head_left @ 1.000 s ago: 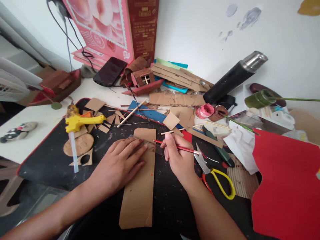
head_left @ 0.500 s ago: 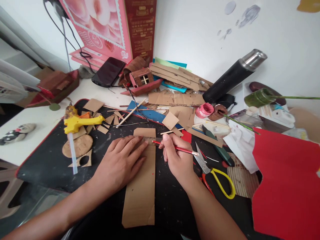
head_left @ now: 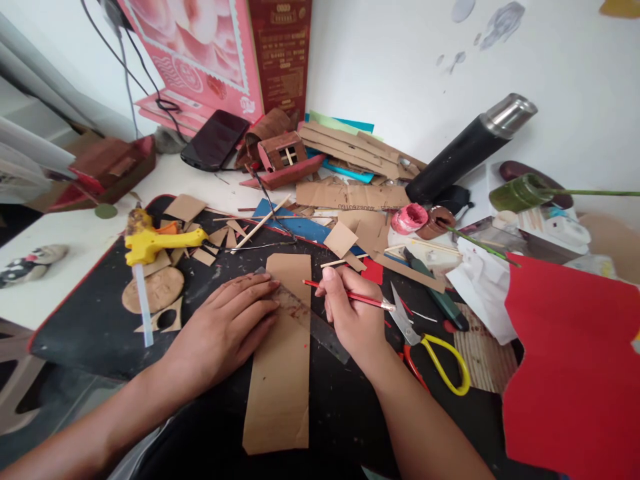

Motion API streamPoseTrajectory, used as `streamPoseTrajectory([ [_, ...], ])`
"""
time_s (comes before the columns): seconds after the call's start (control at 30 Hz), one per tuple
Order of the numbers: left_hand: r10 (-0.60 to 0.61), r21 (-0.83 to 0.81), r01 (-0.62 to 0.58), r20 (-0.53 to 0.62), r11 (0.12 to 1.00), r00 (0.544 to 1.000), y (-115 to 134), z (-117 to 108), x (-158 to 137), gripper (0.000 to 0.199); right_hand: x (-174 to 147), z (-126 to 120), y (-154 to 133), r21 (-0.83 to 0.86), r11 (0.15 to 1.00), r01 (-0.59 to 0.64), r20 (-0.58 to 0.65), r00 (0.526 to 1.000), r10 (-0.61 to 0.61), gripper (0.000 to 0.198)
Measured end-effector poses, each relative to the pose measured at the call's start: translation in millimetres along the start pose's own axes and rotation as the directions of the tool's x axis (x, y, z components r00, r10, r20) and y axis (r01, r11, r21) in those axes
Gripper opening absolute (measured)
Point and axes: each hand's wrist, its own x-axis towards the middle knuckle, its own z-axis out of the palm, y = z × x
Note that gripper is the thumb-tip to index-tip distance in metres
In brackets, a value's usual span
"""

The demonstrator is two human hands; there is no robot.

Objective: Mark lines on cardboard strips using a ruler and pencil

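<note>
A long brown cardboard strip lies lengthwise in front of me on a black mat. Across it, at a slant down to the right, runs a clear, stained ruler. My left hand is closed over the ruler's upper left end, fingers together and palm down, with the thumb hidden. Between the thumb and fingers of my right hand is a red pencil. Its tip points left, just above the strip near the ruler. Yellow-handled scissors lie part open beside my right wrist.
At left lies a yellow glue gun with a glue stick. Cardboard scraps and small red model boats stand behind. A black flask, paint pots, a green cutter and red card are to the right.
The ruler has swung from lying straight across the strip to a slant, its right end now lower and nearer me. My left hand shifted slightly left and down. My right hand barely moved.
</note>
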Motion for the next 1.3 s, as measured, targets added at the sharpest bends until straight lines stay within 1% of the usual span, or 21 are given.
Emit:
streamPoseTrajectory([
  [0.1, 0.004, 0.035, -0.005, 0.027, 0.999, 1.0, -1, 1, 0, 0.039, 0, 0, 1, 0.002, 1.0, 0.012, 0.004, 1.0, -0.012, 0.049],
  [0.13, 0.014, 0.054, -0.016, 0.038, 0.998, 0.999, -1, 2, 0, 0.04, 1, 0, 1, -0.001, 1.0, 0.014, 0.006, 1.0, -0.014, 0.049],
  [0.23, 0.041, 0.074, -0.044, 0.046, 0.996, 0.998, -3, 2, -1, 0.032, 1, 0, 0, -0.007, 1.0, 0.022, 0.008, 1.0, -0.022, 0.049],
  [0.4, 0.05, 0.007, -0.05, 0.046, 0.999, 0.998, -9, 0, -4, 0.025, 0, 1, 0, -0.002, 0.999, 0.037, 0.01, 0.999, -0.037, 0.046],
  [0.57, 0.038, -0.024, -0.037, 0.05, 0.999, 0.998, -8, 1, -1, 0.019, 0, 0, -2, -0.048, 0.997, 0.061, 0.013, 0.998, -0.061, 0.044],
  [0.67, 0.013, 0.03, -0.014, 0.024, 0.999, 1.0, -7, -1, -1, 0.029, 1, 0, -3, -0.063, 0.996, 0.068, 0.016, 0.998, -0.067, 0.043],
  [0.73, 0.008, 0.051, -0.01, 0.033, 0.999, 0.999, -8, -3, -2, 0.037, 1, 0, -4, -0.07, 0.995, 0.07, 0.017, 0.997, -0.069, 0.043],
  [0.87, 0.084, 0.026, -0.087, 0.104, 0.996, 0.991, -8, -4, 0, 0.041, 1, 1, -5, -0.075, 0.995, 0.073, 0.023, 0.997, -0.071, 0.043],
  [1.03, 0.163, -0.004, -0.165, 0.186, 0.986, 0.969, -4, 7, 8, 0.057, 1, 1, -2, -0.07, 0.996, 0.059, 0.028, 0.998, -0.057, 0.043],
  [1.1, 0.171, 0.003, -0.175, 0.204, 0.985, 0.964, -4, 10, 8, 0.06, 1, 0, -1, -0.055, 0.997, 0.046, 0.017, 0.999, -0.045, 0.044],
  [1.2, 0.179, 0.011, -0.185, 0.201, 0.983, 0.963, -5, 8, 5, 0.059, 1, 0, 1, -0.014, 1.0, 0.024, -0.005, 1.0, -0.024, 0.046],
  [1.3, 0.216, -0.015, -0.218, 0.211, 0.976, 0.953, -6, 3, 3, 0.054, 0, 0, 1, -0.012, 1.0, 0.026, -0.006, 1.0, -0.026, 0.049],
])
